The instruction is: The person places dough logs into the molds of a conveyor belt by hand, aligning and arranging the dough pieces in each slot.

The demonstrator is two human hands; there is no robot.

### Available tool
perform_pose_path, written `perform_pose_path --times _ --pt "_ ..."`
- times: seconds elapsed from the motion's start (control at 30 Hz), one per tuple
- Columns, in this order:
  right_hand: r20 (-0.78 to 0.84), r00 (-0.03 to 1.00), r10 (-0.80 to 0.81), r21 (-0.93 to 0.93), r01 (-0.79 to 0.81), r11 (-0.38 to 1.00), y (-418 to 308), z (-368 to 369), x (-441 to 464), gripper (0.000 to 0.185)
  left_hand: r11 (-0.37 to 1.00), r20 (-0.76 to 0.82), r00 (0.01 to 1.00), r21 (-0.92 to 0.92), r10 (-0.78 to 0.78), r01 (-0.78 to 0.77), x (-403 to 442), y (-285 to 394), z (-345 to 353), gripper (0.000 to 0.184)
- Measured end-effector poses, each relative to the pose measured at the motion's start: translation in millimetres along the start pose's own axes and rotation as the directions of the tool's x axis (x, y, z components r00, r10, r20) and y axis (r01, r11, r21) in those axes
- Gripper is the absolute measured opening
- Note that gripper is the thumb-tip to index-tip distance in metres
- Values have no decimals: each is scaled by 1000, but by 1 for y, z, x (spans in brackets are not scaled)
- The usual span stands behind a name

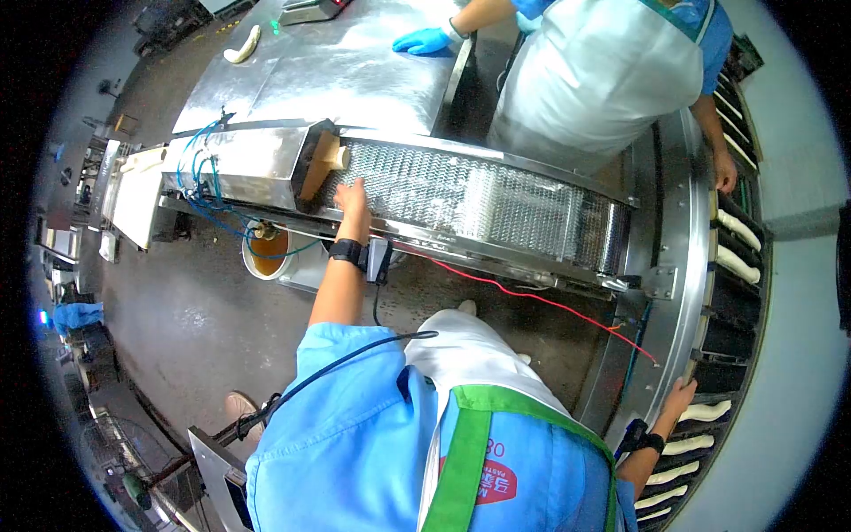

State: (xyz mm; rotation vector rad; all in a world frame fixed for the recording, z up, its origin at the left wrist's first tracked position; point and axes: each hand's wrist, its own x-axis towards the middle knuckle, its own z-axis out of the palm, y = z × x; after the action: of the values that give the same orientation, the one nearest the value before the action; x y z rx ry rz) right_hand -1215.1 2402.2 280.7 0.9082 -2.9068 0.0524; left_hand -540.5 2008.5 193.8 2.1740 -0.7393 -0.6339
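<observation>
My left hand (pixel 352 197) is over the near side of a metal mesh conveyor (pixel 425 191), its fingers apart and nothing seen in them. Just beyond it, a pale cylindrical piece (pixel 339 158) sticks out of a brown opening at the end of a steel housing (pixel 248 164). Far to the right, my right hand (pixel 679 399) rests at the edge of a curved metal rail (pixel 683 337), holding nothing visible. Beside it, long pale dough pieces (pixel 691 445) lie in dark trays.
Across the conveyor stands a co-worker in a white apron (pixel 594 80), one blue-gloved hand (pixel 422 42) on a steel table (pixel 355 84), one bare hand (pixel 725 170) by the trays. A dough piece (pixel 243 44) lies on the table. Below are a bucket (pixel 268 270) and red cable (pixel 532 295).
</observation>
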Motion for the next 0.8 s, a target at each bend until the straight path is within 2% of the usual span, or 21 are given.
perform_pose_path --times 0.07,0.13,0.2,0.23,0.27,0.33,0.4,0.43,0.47,0.5,0.53,0.57,0.6,0.63,0.67,0.7,0.73,0.8 --pt "27 999 -47 72 45 996 -13 -9 2 45 991 -63 993 75 -103 107 25 4 4 61" --pt "-31 1000 1 17 0 1000 -7 5 14 44 977 -109 974 55 -197 204 44 15 5 75" --pt "54 998 39 -9 -39 999 -26 -8 16 44 953 -131 955 113 -265 280 56 30 9 78" --pt "-94 988 -122 51 127 991 -14 5 22 43 943 -148 943 105 -299 316 54 40 9 80" --pt "-97 989 -107 50 113 992 -10 6 24 43 907 -170 905 103 -389 409 66 41 22 87" --pt "42 998 -46 53 44 998 -57 -32 15 42 923 -175 938 194 -300 332 55 49 18 94" --pt "11 998 -60 26 60 998 -58 -29 22 40 908 -206 897 73 -392 413 37 63 23 100" --pt "26 994 -109 43 108 993 -59 -34 23 38 923 -203 904 9 -375 385 49 51 32 99" --pt "-141 976 -169 135 188 973 -42 -15 27 36 940 -175 925 -24 -338 339 57 41 35 89" --pt "-86 986 -144 97 152 984 -49 -28 23 35 975 -99 970 -24 -222 221 58 30 32 79" --pt "-32 992 -119 66 121 990 -62 -38 19 34 999 -2 999 -19 -45 45 57 17 27 69" --pt "-76 985 -155 42 158 986 -58 -35 20 32 971 117 965 25 235 -239 58 -1 16 59" --pt "-117 974 -195 18 198 980 -54 -30 19 29 841 215 832 70 512 -536 55 -20 2 50" --pt "-131 976 -175 40 182 983 -56 -33 16 28 702 278 683 37 676 -711 45 -28 -20 42" --pt "-143 977 -159 61 169 984 -60 -36 12 28 565 270 541 -12 797 -825 32 -32 -42 35" --pt "-195 968 -159 67 175 982 -59 -34 10 27 860 489 755 -473 438 -193 -27 10 -82 41" --pt "-249 956 -158 69 180 981 -57 -31 8 26 847 470 742 -471 477 -246 -52 27 -106 42" --pt "-162 973 -164 -5 165 986 -52 -30 8 24 841 377 851 -525 365 -128 -113 74 -138 45"
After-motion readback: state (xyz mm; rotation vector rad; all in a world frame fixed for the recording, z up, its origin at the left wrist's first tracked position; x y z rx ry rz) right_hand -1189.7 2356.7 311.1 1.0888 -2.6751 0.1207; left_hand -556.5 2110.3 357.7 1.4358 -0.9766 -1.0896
